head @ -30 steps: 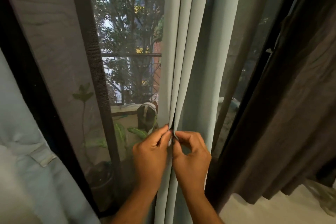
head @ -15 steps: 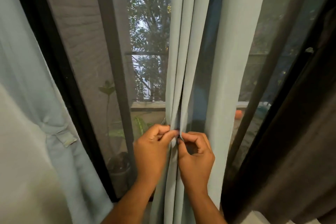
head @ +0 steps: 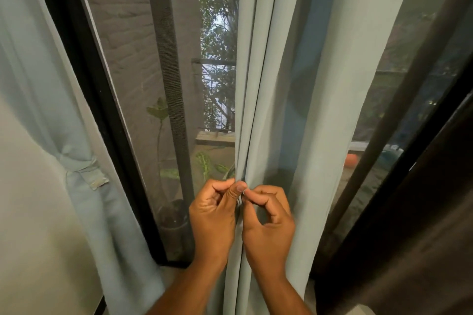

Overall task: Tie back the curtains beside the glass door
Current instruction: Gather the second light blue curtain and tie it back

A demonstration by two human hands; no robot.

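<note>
A pale blue-green curtain (head: 258, 84) hangs in folds down the middle of the view, in front of the glass door (head: 128, 59). My left hand (head: 213, 220) pinches a fold of it between thumb and fingers at waist height. My right hand (head: 268, 222) pinches the neighbouring fold right beside it, fingertips almost touching the left thumb. Something small and pale shows between the fingertips; what it is I cannot tell. At the far left a second pale curtain (head: 33, 110) hangs gathered by a fabric tie-back (head: 84, 169).
A dark door frame (head: 84, 84) and a mesh screen bar (head: 166, 59) stand left of the middle curtain. A dark brown curtain (head: 422, 225) hangs at the right. Potted plants (head: 174, 212), a brick wall and a railing lie outside the glass.
The view has shifted right and closer, bringing the tied-back left curtain into sight. Both hands stay on the middle curtain's folds, fingers curling tighter into a pinch.
</note>
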